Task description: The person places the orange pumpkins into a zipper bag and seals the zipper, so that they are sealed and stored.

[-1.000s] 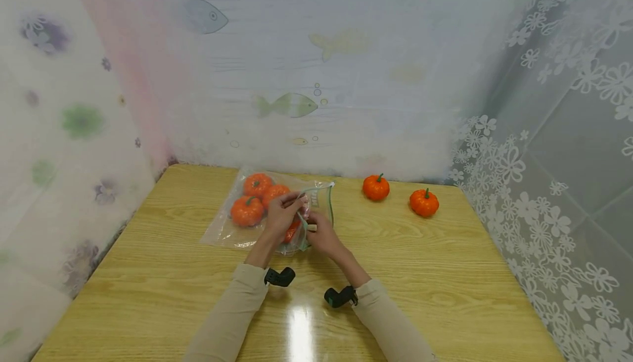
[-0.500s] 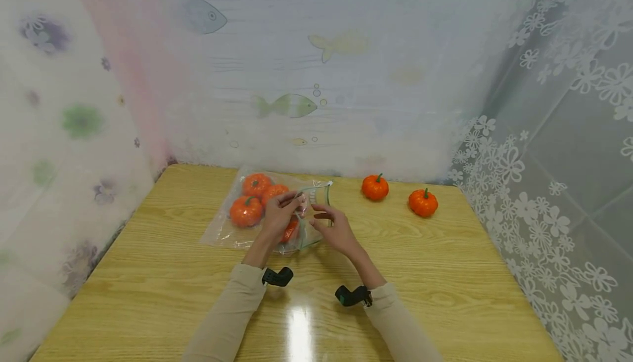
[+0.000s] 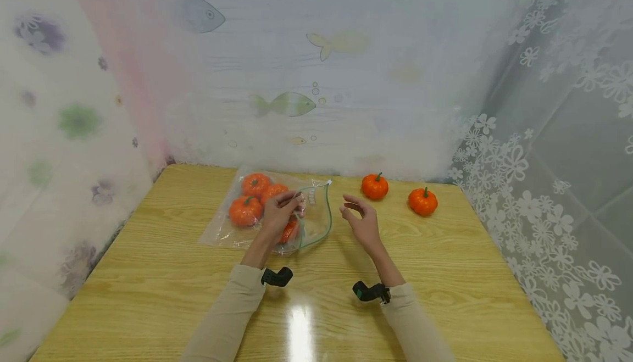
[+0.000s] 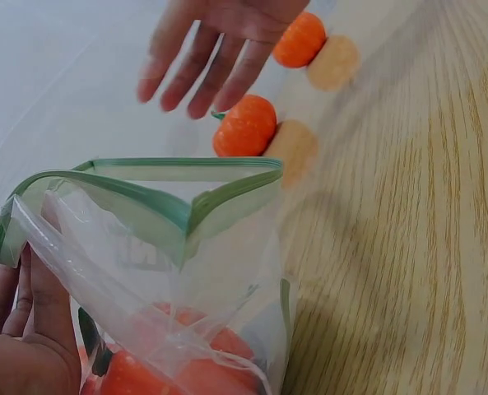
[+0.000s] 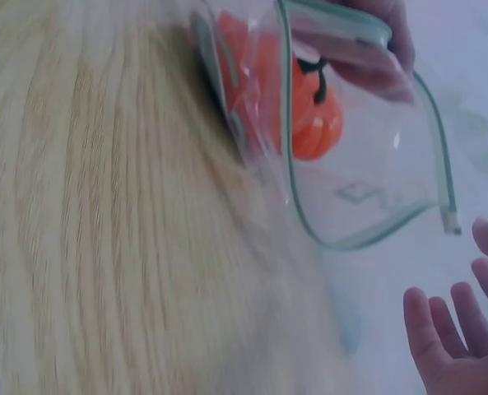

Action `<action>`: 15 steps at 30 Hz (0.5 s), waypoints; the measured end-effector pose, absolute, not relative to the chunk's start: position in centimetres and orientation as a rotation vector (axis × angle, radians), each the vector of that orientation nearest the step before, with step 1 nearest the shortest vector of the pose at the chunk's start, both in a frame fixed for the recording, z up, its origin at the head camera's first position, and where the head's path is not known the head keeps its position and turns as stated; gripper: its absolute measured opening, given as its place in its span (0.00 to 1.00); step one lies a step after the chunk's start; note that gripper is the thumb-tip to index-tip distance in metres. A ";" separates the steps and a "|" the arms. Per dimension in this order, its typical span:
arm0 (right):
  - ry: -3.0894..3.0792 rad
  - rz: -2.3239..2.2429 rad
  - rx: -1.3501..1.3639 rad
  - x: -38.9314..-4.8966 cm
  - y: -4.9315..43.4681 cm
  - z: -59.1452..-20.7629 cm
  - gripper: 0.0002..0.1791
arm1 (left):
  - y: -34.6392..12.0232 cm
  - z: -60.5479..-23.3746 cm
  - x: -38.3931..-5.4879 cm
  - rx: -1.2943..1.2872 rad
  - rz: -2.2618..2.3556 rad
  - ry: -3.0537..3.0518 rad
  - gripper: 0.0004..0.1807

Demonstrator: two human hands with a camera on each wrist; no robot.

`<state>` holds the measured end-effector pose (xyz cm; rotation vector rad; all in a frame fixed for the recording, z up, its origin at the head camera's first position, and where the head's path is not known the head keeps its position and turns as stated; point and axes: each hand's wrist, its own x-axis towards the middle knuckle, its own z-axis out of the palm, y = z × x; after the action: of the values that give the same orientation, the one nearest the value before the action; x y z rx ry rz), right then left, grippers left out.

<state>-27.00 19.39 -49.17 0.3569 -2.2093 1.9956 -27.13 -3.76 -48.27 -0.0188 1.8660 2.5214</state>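
A clear zip bag (image 3: 316, 224) with a green-edged mouth lies on the table, its mouth gaping to the right. Several small orange pumpkins (image 3: 245, 211) are inside it. My left hand (image 3: 278, 213) pinches the upper edge of the mouth between thumb and fingers; the left wrist view shows the green rim (image 4: 137, 193) held up. Between the bag and two loose pumpkins, my right hand (image 3: 363, 223) hovers with spread, slightly bent fingers, holding nothing. The nearer loose pumpkin (image 3: 375, 187) stands just beyond it, and the other pumpkin (image 3: 422, 201) is farther right.
The wooden table (image 3: 445, 285) reaches back to a hanging curtain (image 3: 386, 76) printed with fish. A flowered curtain (image 3: 554, 230) borders the right side, and another patterned sheet (image 3: 64, 186) the left.
My right hand has let go of the bag's mouth and moved right, toward the loose pumpkins. My left hand keeps its hold, and the mouth now gapes wider.
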 end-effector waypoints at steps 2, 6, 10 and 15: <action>-2.219 1.974 0.303 -26.9 20.0 -48.8 0.19 | -3.7 -48.3 -27.1 -0.021 2.524 1.866 0.16; -2.239 1.920 0.212 -27.6 21.2 -49.0 0.19 | -3.7 -48.3 -27.2 -0.025 2.535 1.864 0.16; -2.208 1.846 0.129 -29.4 22.7 -50.6 0.19 | -3.6 -48.3 -27.2 -0.031 2.538 1.867 0.15; -2.188 1.721 0.025 -31.5 24.3 -51.3 0.21 | -3.6 -48.3 -27.1 -0.047 2.515 1.878 0.15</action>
<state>-31.45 24.27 -51.26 0.0250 -2.1883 1.7212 -27.12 -3.63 -48.34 -0.0466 1.8783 2.5151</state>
